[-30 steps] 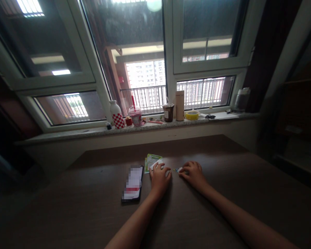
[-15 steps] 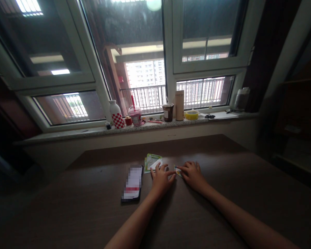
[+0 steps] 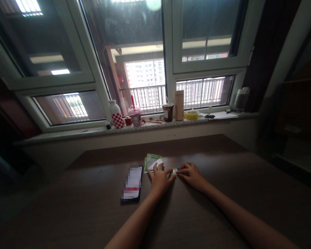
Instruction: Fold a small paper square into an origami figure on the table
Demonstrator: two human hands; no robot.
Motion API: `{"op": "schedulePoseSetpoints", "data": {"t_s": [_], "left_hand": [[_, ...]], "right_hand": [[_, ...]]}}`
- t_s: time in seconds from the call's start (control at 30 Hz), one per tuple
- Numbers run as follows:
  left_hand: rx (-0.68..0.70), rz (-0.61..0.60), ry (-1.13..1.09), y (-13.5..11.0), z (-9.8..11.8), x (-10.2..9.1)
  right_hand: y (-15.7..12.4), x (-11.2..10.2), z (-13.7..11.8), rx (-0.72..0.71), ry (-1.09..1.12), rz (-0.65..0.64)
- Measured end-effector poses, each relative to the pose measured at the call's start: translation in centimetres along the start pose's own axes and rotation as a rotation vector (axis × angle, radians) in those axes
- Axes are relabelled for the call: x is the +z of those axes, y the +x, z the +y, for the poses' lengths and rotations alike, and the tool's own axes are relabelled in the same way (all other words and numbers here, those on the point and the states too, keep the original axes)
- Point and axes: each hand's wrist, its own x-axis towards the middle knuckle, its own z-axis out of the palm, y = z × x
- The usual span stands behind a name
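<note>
A small printed piece (image 3: 175,170), which looks like folded paper with white, yellow and blue on it, lies low over the table between my hands. My left hand (image 3: 160,180) grips its left edge between thumb and index finger; the other fingers spread toward a white triangular paper (image 3: 155,165). That paper rests on green-and-white printed cards or packets (image 3: 152,158). From the right, my right hand (image 3: 191,175) pinches the same piece with fingertips, the remaining fingers curled. The fingers hide part of the piece.
A phone (image 3: 132,183) with its screen lit lies left of my left forearm on the brown table (image 3: 93,221). Along the windowsill (image 3: 93,132) stand a checkered bottle (image 3: 117,116), drink cups (image 3: 168,112), a tan flask (image 3: 179,105), yellow tape (image 3: 191,115) and scissors (image 3: 209,116).
The small printed piece has turned and shifted slightly left and up. My right fingertips have moved to its lower right edge. My left thumb and index finger have drawn closer around it.
</note>
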Motion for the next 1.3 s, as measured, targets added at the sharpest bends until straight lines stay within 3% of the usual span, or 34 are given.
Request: {"op": "schedulePoseSetpoints", "data": {"t_s": [0.4,0.7,1.3], "left_hand": [[0.009,0.043,0.04,-0.1,0.2,-0.2],[-0.035,0.006,-0.026,-0.2,-0.9,-0.6],[-0.013,-0.019,0.009,0.0,-0.6,-0.5]], "right_hand": [[-0.4,-0.6,0.1,-0.056,-0.079,-0.032],[-0.7,-0.6,-0.6,-0.121,-0.178,-0.074],[-0.5,-0.5,-1.1,0.035,-0.357,-0.021]]}}
